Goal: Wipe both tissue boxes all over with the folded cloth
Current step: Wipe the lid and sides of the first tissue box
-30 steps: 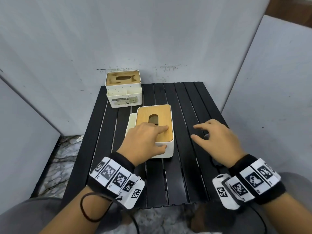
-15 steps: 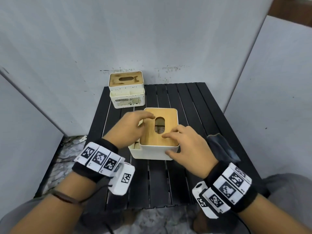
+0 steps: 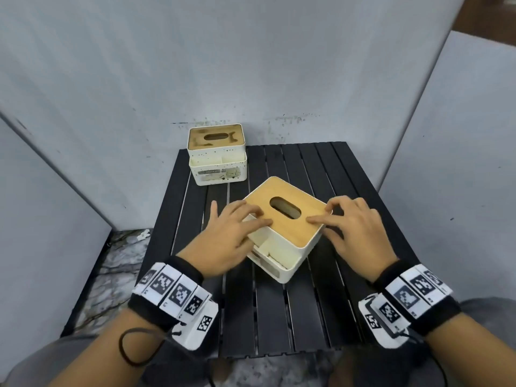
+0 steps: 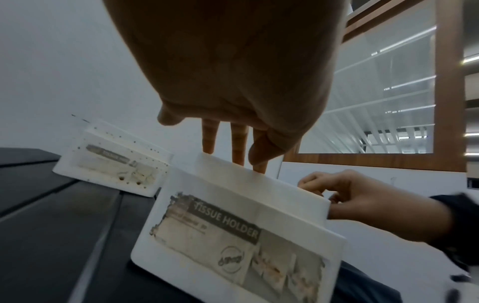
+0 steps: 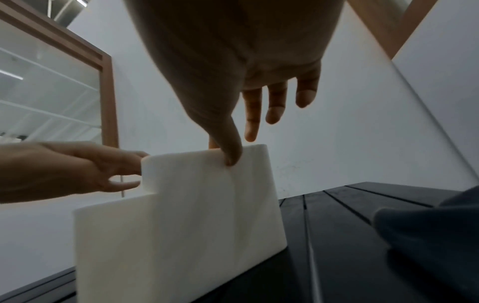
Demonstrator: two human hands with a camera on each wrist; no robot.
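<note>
The near tissue box, white with a wooden slotted lid, stands turned diagonally at the table's middle. My left hand grips its left lid edge above the open side compartments. My right hand pinches the right lid edge, thumb on the white wall. The left wrist view shows the box's stained "TISSUE HOLDER" label. The far tissue box, speckled and dirty, sits at the back left. The dark folded cloth lies on the table to the right of the box; in the head view my right hand hides it.
The black slatted table is enclosed by grey panels at the back, left and right. Its left edge drops to a marbled floor. Bare slats lie in front of the near box and to the right of the far box.
My right hand came off the cloth at the right and took the near box. Both hands have turned the box anticlockwise, so its compartment side now faces near left.
</note>
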